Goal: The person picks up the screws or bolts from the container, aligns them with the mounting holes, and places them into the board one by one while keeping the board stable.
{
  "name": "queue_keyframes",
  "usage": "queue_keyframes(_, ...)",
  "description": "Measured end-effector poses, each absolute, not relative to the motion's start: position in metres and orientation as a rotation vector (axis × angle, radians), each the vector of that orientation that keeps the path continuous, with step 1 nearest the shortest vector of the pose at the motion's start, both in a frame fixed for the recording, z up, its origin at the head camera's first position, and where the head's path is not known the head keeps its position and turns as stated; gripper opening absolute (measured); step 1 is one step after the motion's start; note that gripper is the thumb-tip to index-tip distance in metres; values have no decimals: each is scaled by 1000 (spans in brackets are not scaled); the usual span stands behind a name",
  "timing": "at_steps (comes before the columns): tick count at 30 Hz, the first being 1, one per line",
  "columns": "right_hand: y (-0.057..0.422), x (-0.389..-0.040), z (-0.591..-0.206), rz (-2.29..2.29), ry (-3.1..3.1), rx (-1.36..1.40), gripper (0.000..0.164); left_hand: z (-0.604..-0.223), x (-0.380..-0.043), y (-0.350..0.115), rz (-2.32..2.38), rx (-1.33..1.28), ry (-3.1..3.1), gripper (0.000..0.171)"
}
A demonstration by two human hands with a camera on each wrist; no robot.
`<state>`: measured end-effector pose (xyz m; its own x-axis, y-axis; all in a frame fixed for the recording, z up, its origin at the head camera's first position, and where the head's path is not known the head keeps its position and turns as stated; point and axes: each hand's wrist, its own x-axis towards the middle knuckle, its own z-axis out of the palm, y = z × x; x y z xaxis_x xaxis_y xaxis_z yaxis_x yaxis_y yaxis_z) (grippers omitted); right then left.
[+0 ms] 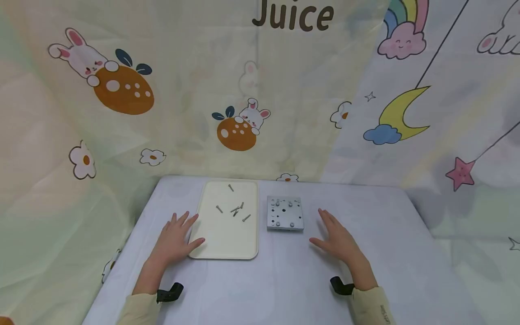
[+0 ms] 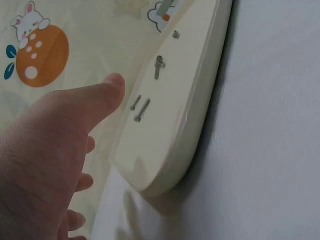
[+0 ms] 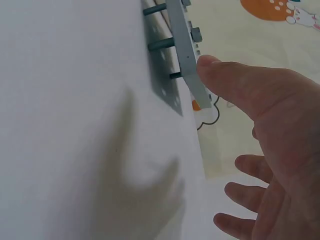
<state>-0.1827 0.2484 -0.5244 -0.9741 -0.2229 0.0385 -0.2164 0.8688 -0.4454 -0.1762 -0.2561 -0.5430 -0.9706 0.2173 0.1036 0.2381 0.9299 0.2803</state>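
Left sleeve (image 1: 138,310) and right sleeve (image 1: 369,304): beige cloth; the right bears small dark lettering (image 1: 385,314). Left wrist fitting (image 1: 171,293) and right wrist fitting (image 1: 341,286): black, angled, located inboard of each cuff. Fingers (image 3: 246,197): bare.

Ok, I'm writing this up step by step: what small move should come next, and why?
Probably the left hand should pinch the nearest loose screw: it and the right hand are empty, its thumb reaches over the tray, and the metal plate shows open holes.
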Motion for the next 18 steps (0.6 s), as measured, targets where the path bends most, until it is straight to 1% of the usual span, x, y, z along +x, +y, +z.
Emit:
queue_keyframes(3, 243, -188, -527, -823, 2989, -341, 92, -541, -173, -251, -538, -360, -3013, 79)
queue_keyframes(10, 239, -211, -529, -1098, 2851, -307, 85, -525, -174, -228, -751, -252, -2930, 56)
queue_keyframes(15, 241, -221, -542, -1302, 2739, -212, 80, -525, -177, -210, -779, -223, -2856, 45)
queue_keyframes(18, 238, -227, -546, -1388, 2692, -217, 78, -523, -180, -204, -753, -194, -2804, 38)
